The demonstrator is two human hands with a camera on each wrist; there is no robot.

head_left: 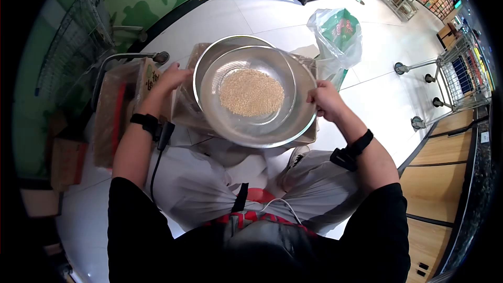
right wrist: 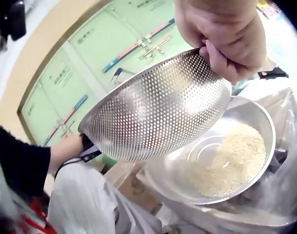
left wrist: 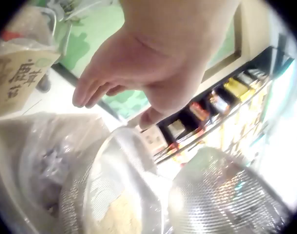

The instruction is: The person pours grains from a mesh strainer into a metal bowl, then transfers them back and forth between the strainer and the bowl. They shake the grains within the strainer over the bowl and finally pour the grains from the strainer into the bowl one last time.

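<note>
My right hand grips the rim of a metal colander full of small holes. In the right wrist view the colander is tilted, its outside facing the camera, and stands in front of a steel basin. Pale tan grains lie spread over the basin's bottom. Seen from the head, the two round rims overlap, with the grains in the middle. Beside the left rim is my left hand, holding nothing. Its fingers are loosely extended, above the metal rims in the left wrist view.
Clear plastic lines a brown container under the basin. On the left stands a cardboard box with dark characters by a cart. A green bag in clear plastic stands front right. A wire cart is farther right.
</note>
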